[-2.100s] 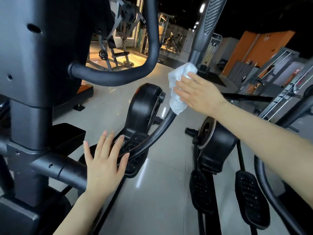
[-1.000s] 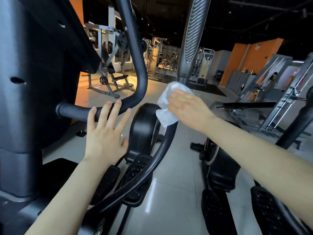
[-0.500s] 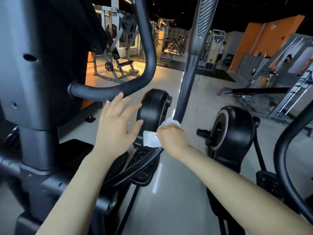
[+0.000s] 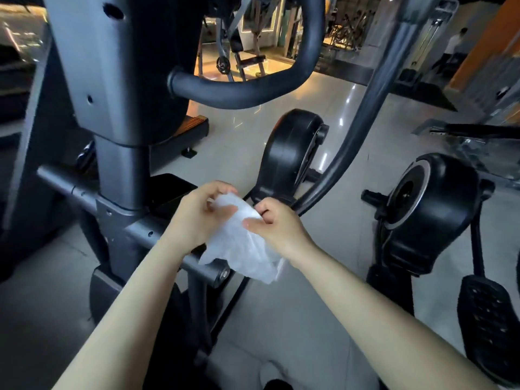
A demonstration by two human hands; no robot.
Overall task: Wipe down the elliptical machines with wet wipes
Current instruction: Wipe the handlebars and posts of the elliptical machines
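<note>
Wipe [image 4: 242, 249] thin crinkled white cloth; flywheel cover [image 4: 287, 153] glossy black plastic; floor [image 4: 323, 319] glossy tile.

Crumpled white wet wipe [image 4: 242, 243] before dark elliptical machine [image 4: 118, 108]

In the centre of the frame, the left hand [image 4: 197, 218] and the right hand [image 4: 277, 228] meet, with the wipe [image 4: 239, 243] between them, hanging down toward the lower middle. Behind the hands, in the upper left, stands the column [image 4: 118, 108] of the near elliptical [image 4: 292, 153]; its curved handlebar [image 4: 253, 88] loops across the upper middle, and a crossbar [image 4: 135, 229] runs under the left wrist. A second elliptical [image 4: 427, 212] sits at the right, its pedal [image 4: 489, 319] in the lower right. The floor [image 4: 295, 319] lies beneath all.
</note>
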